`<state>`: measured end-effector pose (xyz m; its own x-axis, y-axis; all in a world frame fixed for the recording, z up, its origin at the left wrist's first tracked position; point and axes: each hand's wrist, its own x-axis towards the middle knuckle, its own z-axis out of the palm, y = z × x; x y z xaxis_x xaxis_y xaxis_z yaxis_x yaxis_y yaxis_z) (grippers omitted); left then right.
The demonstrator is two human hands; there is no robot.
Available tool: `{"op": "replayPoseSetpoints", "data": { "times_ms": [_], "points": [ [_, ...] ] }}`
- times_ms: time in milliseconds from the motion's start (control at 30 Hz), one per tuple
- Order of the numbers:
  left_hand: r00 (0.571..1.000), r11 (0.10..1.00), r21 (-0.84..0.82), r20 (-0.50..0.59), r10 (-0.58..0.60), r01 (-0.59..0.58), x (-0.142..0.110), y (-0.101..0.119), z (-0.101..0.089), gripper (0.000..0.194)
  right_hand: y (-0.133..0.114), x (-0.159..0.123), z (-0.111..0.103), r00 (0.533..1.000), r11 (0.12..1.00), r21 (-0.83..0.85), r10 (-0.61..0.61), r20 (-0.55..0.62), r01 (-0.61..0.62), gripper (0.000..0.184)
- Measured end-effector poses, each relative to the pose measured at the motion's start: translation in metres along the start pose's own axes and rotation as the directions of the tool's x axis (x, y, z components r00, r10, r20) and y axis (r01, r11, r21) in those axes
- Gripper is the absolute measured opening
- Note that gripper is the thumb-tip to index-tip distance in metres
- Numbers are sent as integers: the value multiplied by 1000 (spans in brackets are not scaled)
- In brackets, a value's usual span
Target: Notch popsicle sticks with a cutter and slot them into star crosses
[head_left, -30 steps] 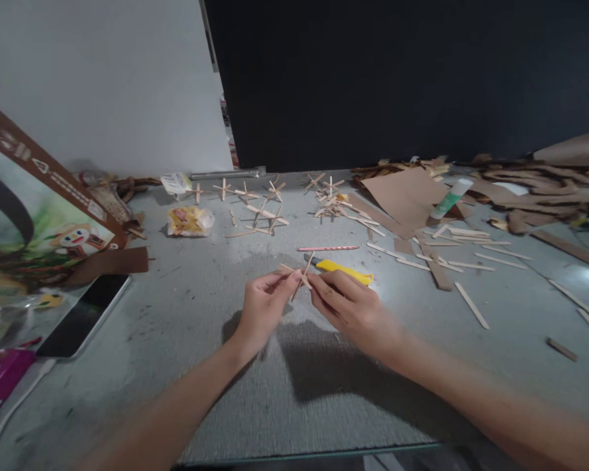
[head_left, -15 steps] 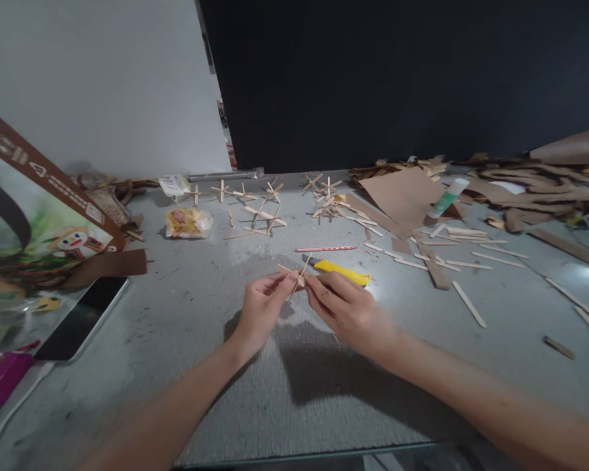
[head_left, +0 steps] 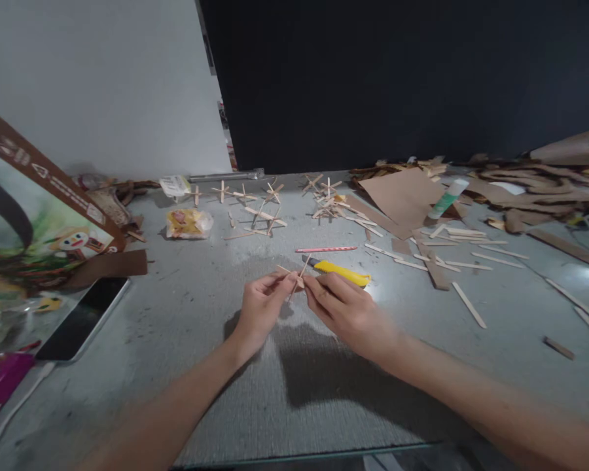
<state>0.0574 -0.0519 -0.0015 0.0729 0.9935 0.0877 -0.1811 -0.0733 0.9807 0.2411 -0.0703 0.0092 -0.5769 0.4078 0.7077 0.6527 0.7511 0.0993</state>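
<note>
Both hands meet over the middle of the grey table (head_left: 186, 366). My left hand (head_left: 262, 307) and my right hand (head_left: 346, 311) are closed in a pinch on a small cross of thin wooden sticks (head_left: 294, 271), held just above the tabletop. A yellow utility knife (head_left: 341, 271) lies right behind my right hand's fingers. A red-and-white striped pencil (head_left: 326, 249) lies a little farther back.
Several finished stick crosses (head_left: 265, 212) lie at the back centre. Loose sticks (head_left: 466, 265), cardboard scraps (head_left: 402, 196) and a glue stick (head_left: 449, 197) cover the right side. A dark phone (head_left: 83, 317), a printed box (head_left: 39, 216) and a snack packet (head_left: 189, 222) sit on the left.
Both hands stay pinched on the stick cross, which has shifted slightly left and toward me. Nothing else has moved.
</note>
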Motion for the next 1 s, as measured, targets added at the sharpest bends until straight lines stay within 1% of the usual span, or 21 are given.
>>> {"op": "replayPoseSetpoints", "data": {
  "times_ms": [67, 167, 267, 333, 433, 500, 567, 633, 700, 767, 833, 900, 1000],
  "points": [
    [1000, 999, -33, 11, -1, 1, 0, 0, 1, 37, 0, -1, 0, 1000, 1000, -3, -6, 20, 6, 30],
    [1000, 999, 46, -5, 29, -28, 0, 5, 1, 34, 0, 0, -1, 999, 1000, -11, -19, 32, 19, 32],
    [998, 989, 133, -4, 70, -69, 0, 10, 0, 33, 0, 1, -1, 1000, 999, -19, -28, 2, 28, 31],
    [996, 985, 149, 9, 85, -85, 0, 11, -1, 31, 0, 2, -2, 999, 999, -27, -33, -22, 33, 32],
    [996, 987, 143, 45, 71, -77, 3, 12, -4, 31, 1, 3, -2, 998, 998, -38, -44, -51, 42, 35],
    [994, 988, 144, 99, 49, -63, 6, 15, -8, 33, 3, 3, -3, 997, 998, -31, -56, -56, 55, 36],
    [982, 984, 172, 187, 18, -51, 10, 20, -15, 34, 7, 2, -5, 995, 996, -19, -88, -55, 88, 35],
    [955, 975, 219, 295, -42, -24, 13, 26, -21, 35, 12, 2, -6, 990, 991, -15, -132, -44, 132, 34],
    [923, 970, 241, 370, -102, 11, 17, 30, -27, 37, 17, 1, -8, 986, 986, -16, -165, -27, 165, 32],
    [899, 969, 243, 415, -143, 41, 19, 32, -30, 40, 21, 1, -8, 983, 983, -9, -184, -6, 183, 30],
    [884, 969, 244, 443, -150, 42, 20, 33, -30, 42, 23, 0, -8, 980, 980, -12, -198, 8, 198, 27],
    [881, 967, 256, 458, -121, -1, 21, 35, -30, 43, 25, 1, -7, 977, 977, -24, -214, 12, 214, 23],
    [878, 949, 306, 471, -82, -75, 21, 38, -31, 38, 25, 2, -7, 975, 974, -38, -224, 10, 224, 16]
  ]
}}
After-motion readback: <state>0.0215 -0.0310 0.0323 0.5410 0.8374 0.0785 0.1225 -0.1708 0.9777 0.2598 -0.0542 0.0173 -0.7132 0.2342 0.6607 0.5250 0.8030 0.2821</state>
